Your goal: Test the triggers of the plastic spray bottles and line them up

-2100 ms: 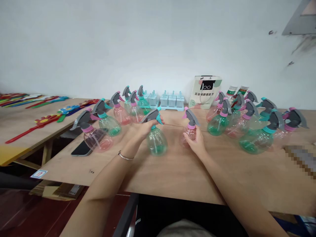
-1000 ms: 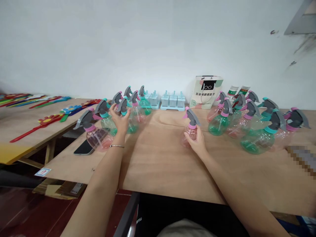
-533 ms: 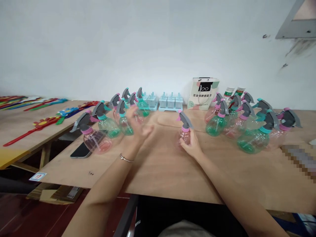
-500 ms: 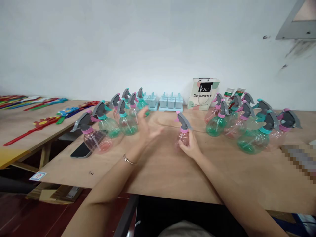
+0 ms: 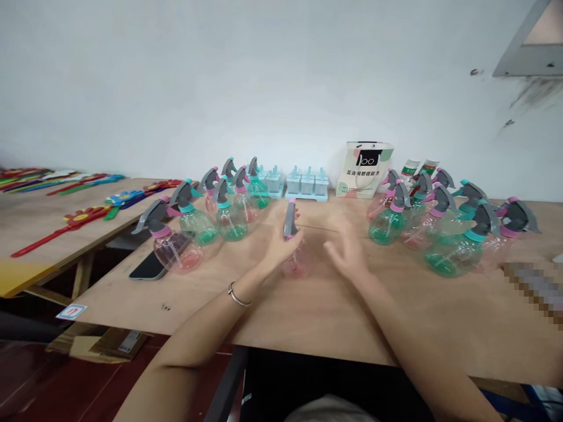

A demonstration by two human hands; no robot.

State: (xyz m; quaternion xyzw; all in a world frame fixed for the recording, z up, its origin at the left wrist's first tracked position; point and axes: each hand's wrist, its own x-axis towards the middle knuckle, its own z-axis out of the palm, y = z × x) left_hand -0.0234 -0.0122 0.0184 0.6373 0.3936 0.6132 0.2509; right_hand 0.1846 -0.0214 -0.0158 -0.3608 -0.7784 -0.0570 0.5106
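A pink spray bottle (image 5: 295, 264) with a grey trigger head stands at the middle of the wooden table (image 5: 308, 316). My left hand (image 5: 281, 243) is wrapped round its neck and head, with fingertips showing on the far side. To the right of the bottle, my right hand (image 5: 347, 252) is apart from it, blurred, fingers spread and holding nothing. Several pink and green spray bottles stand in a group on the left, the nearest a pink spray bottle (image 5: 178, 251). Another group stands on the right, with a green spray bottle (image 5: 386, 225) closest to my right hand.
Light-blue ice-pop moulds (image 5: 307, 184) and a paper bag (image 5: 364, 170) stand by the wall. A phone (image 5: 147, 268) lies beside the left bottles. Colourful hand-shaped clappers (image 5: 83, 218) lie on the left table. Two white-and-green containers (image 5: 411, 168) stand behind the right bottles.
The pink spray bottle has passed from my right hand to my left and moved left. My right hand has let go and opened; my left hand has closed round the bottle's top.
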